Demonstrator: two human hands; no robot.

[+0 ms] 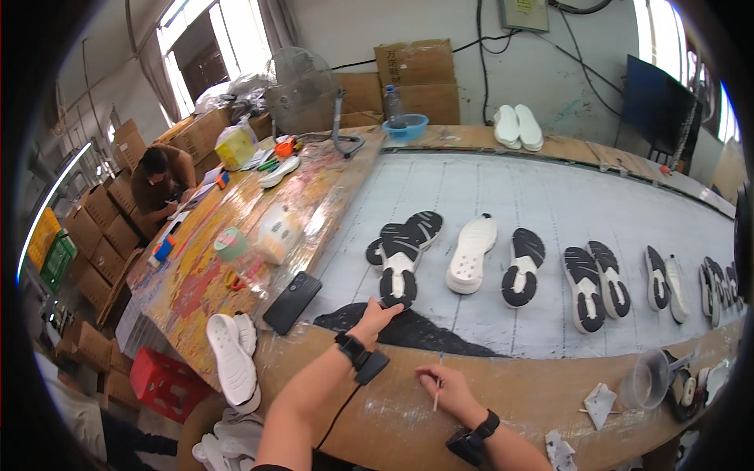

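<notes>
My left hand pinches the heel end of a black-and-white shoe sole, its thumb on the edge. That sole lies tread up at the left of a pale work surface, overlapping other black-and-white soles. Lower and to the right, above the brown board, my right hand is closed around a thin pale stick, whose tip points down. A white sole and a black-and-white sole lie to the right of the held one.
More soles run in a row to the right. A black phone and white soles lie at the left. A clear plastic tub and crumpled paper stand near the right front. Another person sits at the far left.
</notes>
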